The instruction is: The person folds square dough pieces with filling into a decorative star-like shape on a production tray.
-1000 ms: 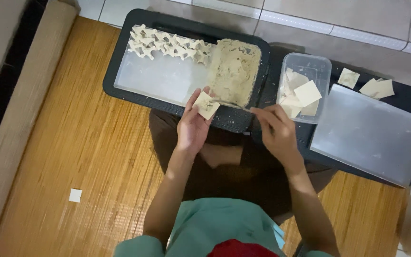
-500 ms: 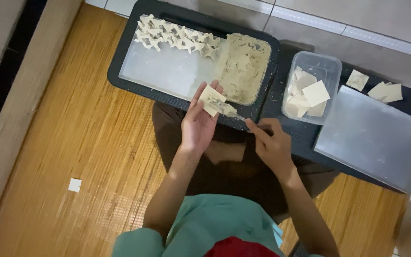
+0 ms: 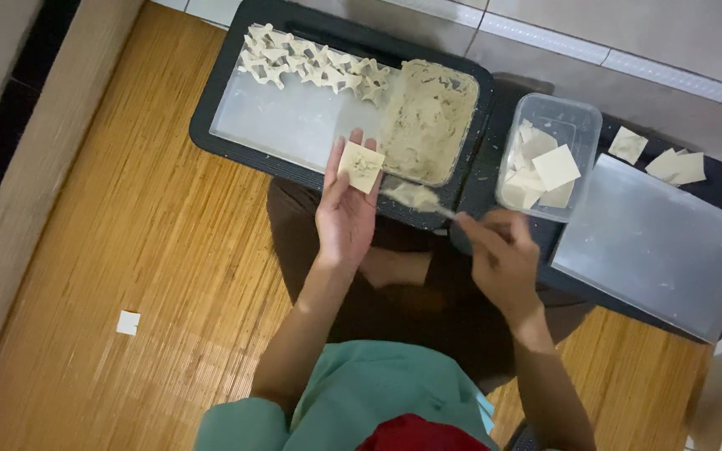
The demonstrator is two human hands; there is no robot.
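the left hand (image 3: 346,213) lies palm up with a square wrapper (image 3: 361,167) on its fingers, a dab of filling on it. the right hand (image 3: 499,255) grips what looks like a spoon (image 3: 415,198), blurred, loaded with filling, just beside the wrapper. behind sit a filling tub (image 3: 428,121), folded dumplings (image 3: 311,67) on a black tray (image 3: 211,142), and a clear box of wrappers (image 3: 582,117).

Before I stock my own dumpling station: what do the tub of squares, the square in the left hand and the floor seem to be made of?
Tub: clear plastic, see-through walls, probably rigid.
Square on the left hand: thin pale dough, matte, likely a wrapper, with a dab of filling on it.
Floor: looks like wood or bamboo strips, fine parallel grain, slight sheen.
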